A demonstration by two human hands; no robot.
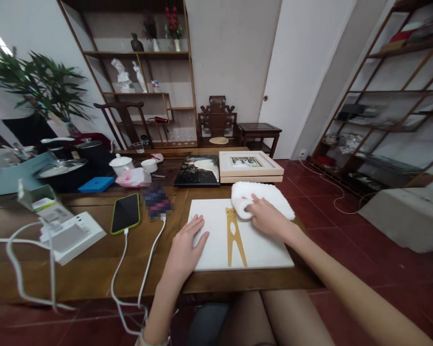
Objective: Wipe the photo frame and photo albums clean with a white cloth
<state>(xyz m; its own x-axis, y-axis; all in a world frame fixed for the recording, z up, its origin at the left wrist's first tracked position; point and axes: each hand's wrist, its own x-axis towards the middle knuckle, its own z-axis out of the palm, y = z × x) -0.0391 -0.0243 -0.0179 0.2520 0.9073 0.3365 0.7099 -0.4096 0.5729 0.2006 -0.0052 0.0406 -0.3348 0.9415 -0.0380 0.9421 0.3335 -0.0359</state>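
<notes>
On the table in front of me lies a flat white board (pixel 211 245). A flat gold-coloured piece (pixel 232 235) rests on it, with two long legs, an oval hole and small marks at its top. My left hand (pixel 187 242) lies over the board's left edge, fingers stretched out and holding nothing. At the board's far right corner, a fluffy white towel (pixel 274 197) is bunched up. My right hand (pixel 266 216) grips the near side of this towel; some fingertips are hidden in its folds.
Behind the board are a dark picture panel (pixel 198 170) and a light wooden frame (pixel 252 168). To the left lie a phone (pixel 126 214) on a white cable, a white power strip (pixel 72 235), a blue box (pixel 96 184) and a lidded pan (pixel 61 170).
</notes>
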